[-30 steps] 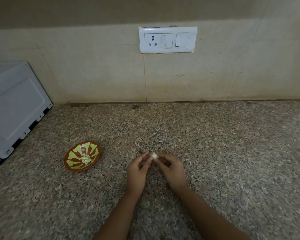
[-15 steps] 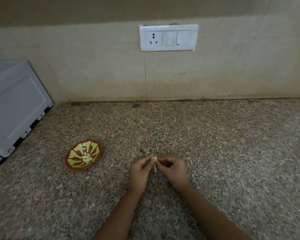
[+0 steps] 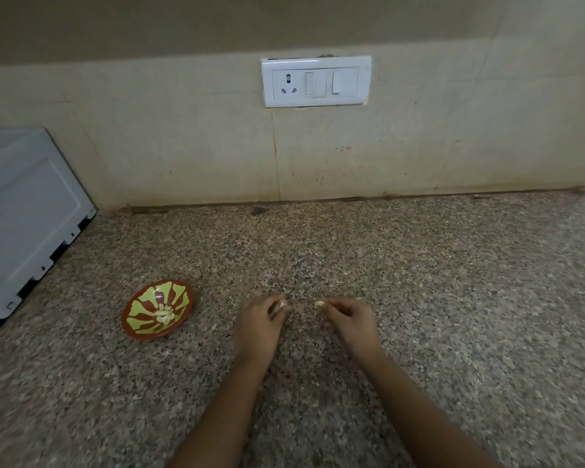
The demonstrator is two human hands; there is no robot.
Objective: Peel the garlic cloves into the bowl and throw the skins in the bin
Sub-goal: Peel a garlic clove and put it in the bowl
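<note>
Low on the speckled granite counter (image 3: 419, 298), in the head view, 2 bare hands are held slightly apart, with a strip of bare stone between them. The left hand (image 3: 259, 324) has its fingers curled in and its thumb closed against them, pinching a pale bit (image 3: 282, 304) of garlic at the fingertips. It looks dull and slightly pinkish, and most of it is hidden by the thumb. The right hand (image 3: 348, 320) is curled too, and its thumb and forefinger nip a white bit (image 3: 319, 303) that pokes out toward the left hand. This one is brighter, small and rounded. Both are too small and blurred to tell which is bare clove and which is skin.

To the left of the left hand, well apart from it, stands the bowl (image 3: 142, 307). It is small and round, red-brown, painted with yellow-green petals that fan out from the middle. A little heap of peeled cloves (image 3: 164, 315), creamy white, lies in its centre.

At the far left edge a grey-white appliance (image 3: 24, 214) sits on the counter. Behind everything rises a beige tiled wall (image 3: 183, 146), stained with a few reddish specks, and on it is a white switch plate (image 3: 316, 81) with 1 socket and 2 switches.
</note>
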